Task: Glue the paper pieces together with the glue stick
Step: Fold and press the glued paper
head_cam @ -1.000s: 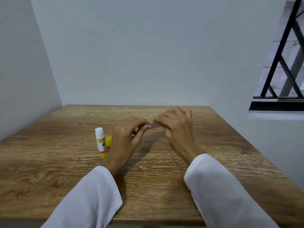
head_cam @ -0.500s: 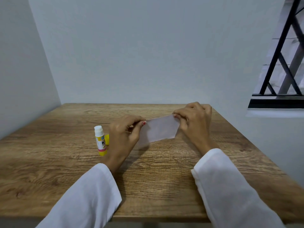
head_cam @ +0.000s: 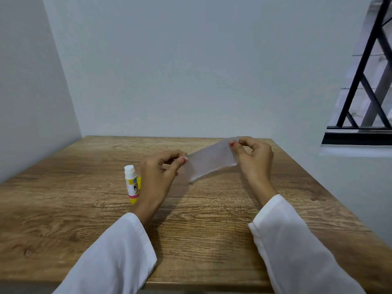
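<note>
Both the left hand (head_cam: pixel 157 177) and right hand (head_cam: pixel 253 160) pinch their fingers shut on opposite ends of the paper strip (head_cam: pixel 210 161), which looks light, limp and easily creased, so best held by its ends.

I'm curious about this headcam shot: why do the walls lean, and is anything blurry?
Head view: the wide-angle lens tilts the walls outward; the paper strip is soft and pale; soft daylight from the window casts faint shadows under both hands on the table.

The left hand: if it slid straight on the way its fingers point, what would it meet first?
The left hand points right and slightly away, pinching one end of the paper strip. Going on along the strip, it would probably first meet the right hand holding the other end.
</note>
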